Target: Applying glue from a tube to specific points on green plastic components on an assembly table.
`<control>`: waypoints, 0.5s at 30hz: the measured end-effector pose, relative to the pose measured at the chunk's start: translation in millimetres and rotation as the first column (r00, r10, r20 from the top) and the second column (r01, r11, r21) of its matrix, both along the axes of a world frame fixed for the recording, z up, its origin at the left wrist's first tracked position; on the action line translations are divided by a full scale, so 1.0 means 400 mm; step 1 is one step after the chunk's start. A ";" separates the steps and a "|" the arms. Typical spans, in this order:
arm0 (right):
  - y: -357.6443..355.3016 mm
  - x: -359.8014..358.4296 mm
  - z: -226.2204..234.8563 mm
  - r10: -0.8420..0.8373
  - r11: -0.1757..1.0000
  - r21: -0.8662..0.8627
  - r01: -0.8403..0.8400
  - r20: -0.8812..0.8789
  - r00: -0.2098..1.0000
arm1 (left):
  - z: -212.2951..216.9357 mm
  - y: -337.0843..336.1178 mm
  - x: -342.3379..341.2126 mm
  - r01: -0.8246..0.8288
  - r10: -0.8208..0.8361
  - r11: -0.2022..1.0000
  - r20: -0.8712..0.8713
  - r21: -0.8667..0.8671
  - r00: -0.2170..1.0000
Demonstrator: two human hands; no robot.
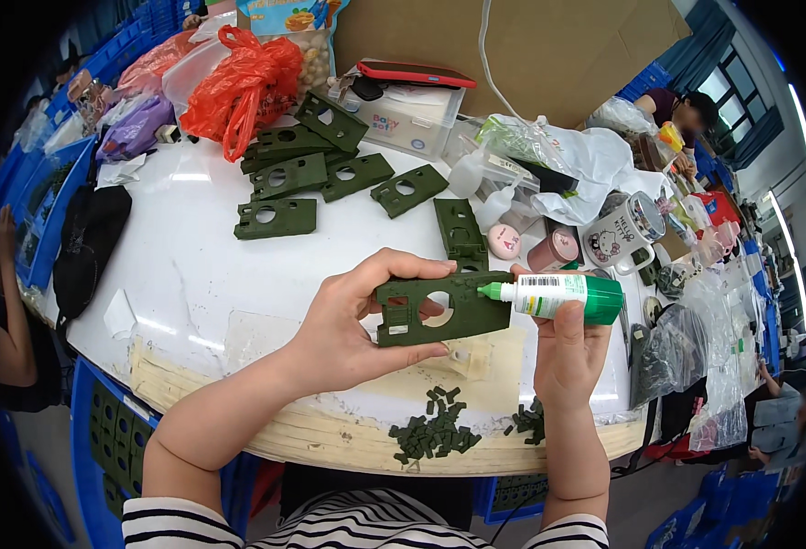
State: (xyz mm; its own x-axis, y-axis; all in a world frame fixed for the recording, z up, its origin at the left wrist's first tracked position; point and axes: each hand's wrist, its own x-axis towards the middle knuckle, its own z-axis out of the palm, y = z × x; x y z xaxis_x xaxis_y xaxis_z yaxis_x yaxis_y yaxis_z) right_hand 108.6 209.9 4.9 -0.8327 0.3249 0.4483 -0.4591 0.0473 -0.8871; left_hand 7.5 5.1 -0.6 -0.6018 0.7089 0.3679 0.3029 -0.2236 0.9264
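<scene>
Left hand (343, 329) grips one green plate (439, 309); right hand (567, 352) grips one glue bottle (558, 295) — nozzle touching the plate's right edge.

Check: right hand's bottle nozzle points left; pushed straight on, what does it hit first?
The green plate in the left hand. The bottle in the right hand has its tip at the plate's right edge, seemingly touching already.

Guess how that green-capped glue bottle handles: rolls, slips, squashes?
The bottle looks round-bodied, so laid flat it would probably roll. It seems small and light: the right hand holds it sideways in a fingertip grip. Its smooth label may be slippery. Squashiness can't be told.
</scene>
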 end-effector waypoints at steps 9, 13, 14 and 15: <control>-0.013 -0.006 0.008 -0.007 0.998 -0.066 0.007 -0.009 1.000 | -0.007 0.002 -0.001 -0.001 0.001 1.000 -0.007 -0.002 1.000; -0.001 -0.002 -0.003 0.006 1.000 -0.006 -0.006 0.007 1.000 | -0.007 -0.001 -0.001 -0.002 0.002 1.000 -0.017 0.000 1.000; -0.001 -0.002 -0.003 0.003 1.000 -0.007 -0.003 0.004 1.000 | -0.006 0.000 -0.002 -0.001 0.001 1.000 -0.020 0.000 1.000; -0.001 -0.004 -0.003 0.002 1.000 -0.008 -0.002 0.002 1.000 | -0.006 0.000 -0.002 -0.001 0.001 1.000 -0.020 -0.001 1.000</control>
